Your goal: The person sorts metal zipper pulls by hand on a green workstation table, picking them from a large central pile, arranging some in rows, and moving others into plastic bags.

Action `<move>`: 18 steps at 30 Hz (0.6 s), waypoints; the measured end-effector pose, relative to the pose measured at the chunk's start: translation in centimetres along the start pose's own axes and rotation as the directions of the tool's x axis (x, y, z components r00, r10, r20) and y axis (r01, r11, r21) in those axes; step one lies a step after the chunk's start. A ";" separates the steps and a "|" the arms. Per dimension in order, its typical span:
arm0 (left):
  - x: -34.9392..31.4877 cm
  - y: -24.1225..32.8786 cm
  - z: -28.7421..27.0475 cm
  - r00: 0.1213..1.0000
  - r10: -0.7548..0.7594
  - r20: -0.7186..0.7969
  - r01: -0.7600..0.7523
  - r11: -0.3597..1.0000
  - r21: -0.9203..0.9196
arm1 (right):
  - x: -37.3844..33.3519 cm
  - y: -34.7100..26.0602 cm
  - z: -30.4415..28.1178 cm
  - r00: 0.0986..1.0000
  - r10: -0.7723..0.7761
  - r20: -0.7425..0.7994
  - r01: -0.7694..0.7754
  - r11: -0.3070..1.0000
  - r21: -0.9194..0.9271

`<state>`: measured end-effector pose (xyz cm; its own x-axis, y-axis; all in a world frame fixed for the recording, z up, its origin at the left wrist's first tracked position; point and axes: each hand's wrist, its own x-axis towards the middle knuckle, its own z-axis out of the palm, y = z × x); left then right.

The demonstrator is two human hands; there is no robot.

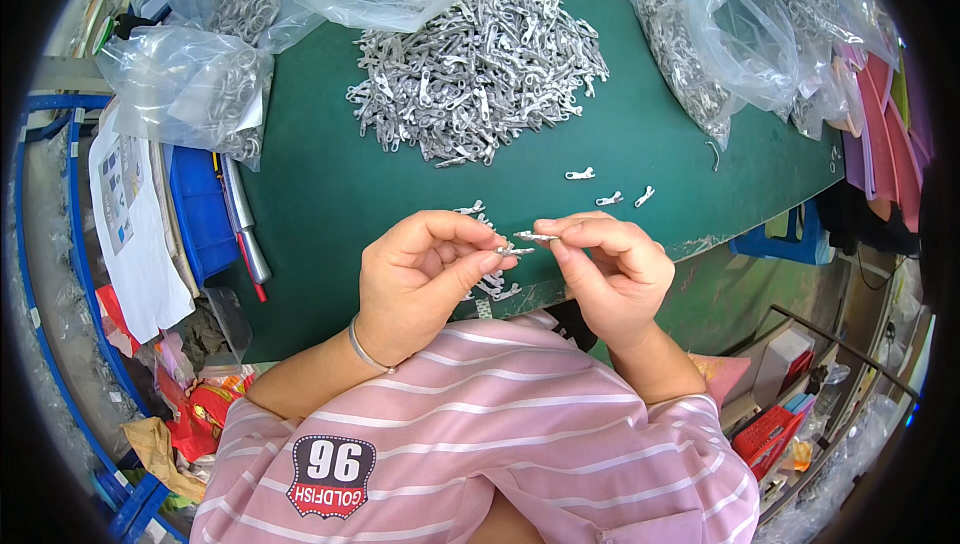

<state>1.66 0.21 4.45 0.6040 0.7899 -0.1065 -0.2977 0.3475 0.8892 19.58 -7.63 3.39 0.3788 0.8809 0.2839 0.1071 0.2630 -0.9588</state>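
A green-topped bench (330,184) fills the view under even light. A blue metal rack (45,274) stands at its left. A blue stool (775,242) sits beneath its right edge.

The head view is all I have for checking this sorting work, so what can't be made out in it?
- Small metal piece pinched between left hand and right hand: too small to tell its shape; fingertips cover its ends.
- Little heap under the hands: mostly hidden by the left hand.
- Clear bags: glare and crumpled plastic blur the contents.
- Green table: near edge covered by the person's striped shirt.
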 end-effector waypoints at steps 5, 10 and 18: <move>0.1 -0.3 0.0 0.999 0.028 -0.020 -0.030 0.998 -0.056 | 0.4 -0.2 -0.3 0.995 -0.069 0.066 0.077 0.990 -0.119; 0.1 -0.3 -0.2 0.999 0.024 -0.033 -0.026 0.998 -0.065 | 0.6 -0.4 -0.2 0.988 -0.127 0.086 0.140 0.975 -0.170; 0.1 0.2 -0.3 0.995 -0.078 -0.056 0.076 0.996 -0.042 | 0.7 -0.4 -0.1 0.974 -0.194 0.120 0.213 0.961 -0.178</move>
<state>1.46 0.53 4.43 0.5830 0.7873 -0.2006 -0.2817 0.4275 0.8590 19.88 -7.18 3.94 0.2373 0.8540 0.4629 0.3471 0.3705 -0.8615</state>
